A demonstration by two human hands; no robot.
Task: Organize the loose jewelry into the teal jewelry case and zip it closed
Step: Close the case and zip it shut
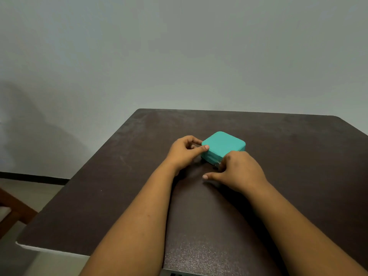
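1. The left hand grips the left corner of the teal jewelry case: its thumb lies against the near-left edge of the lid, and its curled fingers wrap round the far side of that corner.

2. The right hand sits at the near corner of the case with its fingers curled down against the side wall, where a small glint of metal shows at the seam. The knuckles hide the fingertips, so I cannot tell whether they pinch that metal piece or only press beside it. Its thumb points left, stretched out low over the worktop.

3. Both forearms are bare and reach in from the bottom edge of the view, converging on the case.

4. The case is a rounded square box, lid down, lying flat on the worktop a little beyond its middle, turned so one corner points toward the person.

5. The worktop is dark brown with a pale edge at the near-left.

6. Behind it rises a plain grey-green wall, with a soft shadow on its left part.

7. At lower left are a strip of pale floor, a dark baseboard and part of a wooden chair.
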